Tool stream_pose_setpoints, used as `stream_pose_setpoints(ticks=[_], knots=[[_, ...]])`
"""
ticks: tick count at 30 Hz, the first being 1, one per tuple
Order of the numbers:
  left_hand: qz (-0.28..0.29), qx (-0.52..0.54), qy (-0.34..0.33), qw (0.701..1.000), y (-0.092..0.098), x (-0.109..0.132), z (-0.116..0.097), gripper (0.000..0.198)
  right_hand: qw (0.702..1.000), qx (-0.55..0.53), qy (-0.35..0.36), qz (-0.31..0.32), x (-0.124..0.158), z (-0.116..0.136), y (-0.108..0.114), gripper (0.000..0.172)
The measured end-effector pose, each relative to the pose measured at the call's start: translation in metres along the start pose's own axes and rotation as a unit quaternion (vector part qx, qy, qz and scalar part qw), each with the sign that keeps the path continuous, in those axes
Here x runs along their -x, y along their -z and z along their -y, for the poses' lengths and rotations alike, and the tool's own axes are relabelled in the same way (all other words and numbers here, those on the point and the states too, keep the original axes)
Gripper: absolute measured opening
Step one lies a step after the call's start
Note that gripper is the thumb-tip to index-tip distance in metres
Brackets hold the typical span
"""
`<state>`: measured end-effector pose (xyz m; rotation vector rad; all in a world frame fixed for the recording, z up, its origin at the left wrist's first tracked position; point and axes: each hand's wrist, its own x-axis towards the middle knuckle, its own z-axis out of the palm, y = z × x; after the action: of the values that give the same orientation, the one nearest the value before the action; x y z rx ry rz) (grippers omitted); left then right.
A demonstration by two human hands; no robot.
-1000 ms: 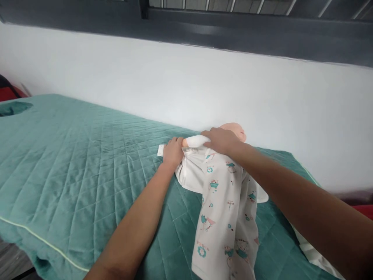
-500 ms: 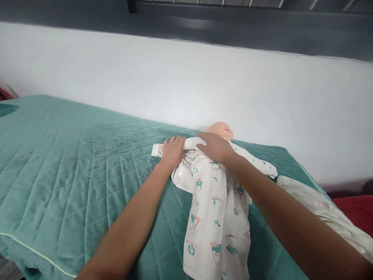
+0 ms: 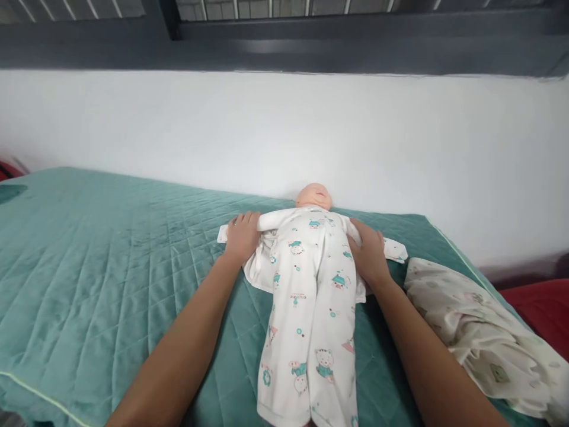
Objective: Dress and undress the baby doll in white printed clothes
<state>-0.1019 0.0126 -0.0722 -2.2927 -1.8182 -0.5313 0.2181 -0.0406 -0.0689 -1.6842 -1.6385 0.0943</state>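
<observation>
A baby doll lies on its back on a green quilted table, head toward the wall. It wears a white printed romper with cartoon animals. My left hand lies over the doll's sleeve on the left side, fingers curled on the cloth. On the other side, my right hand rests flat against the doll's flank and sleeve, fingers stretched out. Both of the doll's hands are hidden inside the sleeves.
A crumpled white printed cloth lies on the table at the right. A white wall runs just behind the doll's head, with a dark window frame above. Something red shows beyond the table's right edge.
My right hand left the doll's left sleeve and crossed to the doll's right side. The doll now lies spread flat on its back, and the view has shifted right.
</observation>
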Motion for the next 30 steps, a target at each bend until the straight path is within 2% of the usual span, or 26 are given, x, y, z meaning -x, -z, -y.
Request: stream_pose_setpoints(ticks=[3,6,8,10,12,15,18,20,22,25,30], knots=[[-0.035,0.027,-0.024,0.999,0.000,0.007,-0.004,0.050,1.000,-0.015,0.017,0.011,-0.002,0.005,-0.003,0.042],[-0.110,0.085,-0.046,0.989,0.007,0.015,-0.015,0.045,1.000,-0.003,0.008,0.014,-0.005,0.007,-0.003,0.045],[-0.177,0.146,-0.036,0.973,0.018,0.017,-0.029,0.038,1.000,0.021,0.000,0.010,-0.006,0.004,-0.003,0.048],[-0.202,0.220,-0.023,0.954,0.033,0.014,-0.049,0.036,0.999,0.037,-0.005,0.004,-0.007,-0.001,0.000,0.052],[-0.164,0.281,-0.029,0.945,0.049,0.006,-0.074,0.037,0.999,0.033,-0.020,-0.014,-0.009,-0.007,0.003,0.052],[-0.032,0.289,-0.107,0.951,0.069,-0.015,-0.115,0.035,0.997,-0.007,-0.061,-0.053,-0.010,-0.011,0.009,0.048],[0.086,0.191,-0.201,0.957,0.080,-0.041,-0.152,0.038,0.993,-0.036,-0.082,-0.070,-0.011,-0.011,0.012,0.044],[0.168,0.090,-0.216,0.958,0.083,-0.056,-0.173,0.040,0.992,-0.045,-0.087,-0.076,-0.012,-0.011,0.013,0.042],[0.244,0.000,-0.219,0.945,0.082,-0.069,-0.192,0.037,0.991,-0.050,-0.091,-0.078,-0.011,-0.011,0.014,0.042],[0.297,-0.052,-0.223,0.927,0.075,-0.083,-0.214,0.031,0.992,-0.037,-0.101,-0.068,-0.011,-0.011,0.014,0.040],[0.324,-0.097,-0.220,0.915,0.053,-0.088,-0.240,0.032,0.993,0.025,-0.112,-0.035,-0.009,-0.009,0.013,0.031]])
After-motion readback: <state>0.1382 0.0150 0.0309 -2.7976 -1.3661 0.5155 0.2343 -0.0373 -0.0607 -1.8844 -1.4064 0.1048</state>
